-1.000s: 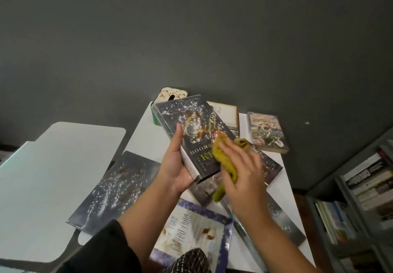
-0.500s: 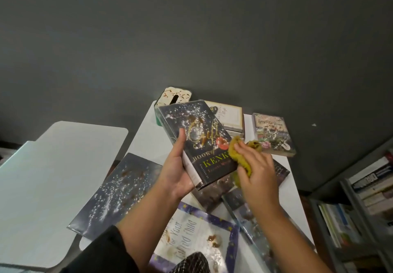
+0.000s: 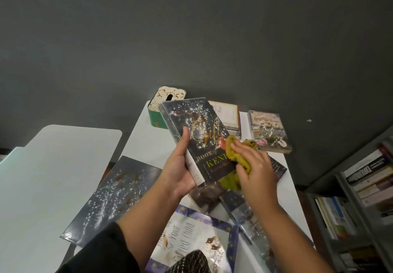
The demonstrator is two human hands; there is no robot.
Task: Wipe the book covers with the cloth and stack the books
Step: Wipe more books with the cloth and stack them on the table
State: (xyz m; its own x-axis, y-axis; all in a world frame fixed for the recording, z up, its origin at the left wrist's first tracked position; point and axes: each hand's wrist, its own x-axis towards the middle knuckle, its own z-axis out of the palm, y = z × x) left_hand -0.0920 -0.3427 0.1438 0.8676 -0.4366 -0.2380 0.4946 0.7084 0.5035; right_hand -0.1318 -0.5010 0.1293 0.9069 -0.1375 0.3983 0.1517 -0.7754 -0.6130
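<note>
Our left hand (image 3: 179, 169) grips the dark book (image 3: 198, 136) by its spine edge, thumb laid across the cover, holding it tilted above the table (image 3: 148, 143). Our right hand (image 3: 253, 166) presses the bunched yellow cloth (image 3: 234, 153) against the cover's lower right. Beneath lie other speckled books (image 3: 114, 198).

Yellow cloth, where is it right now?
Head view, centre-right: the yellow cloth sits under the right hand, pressed on the dark book gripped by the left hand.
</note>
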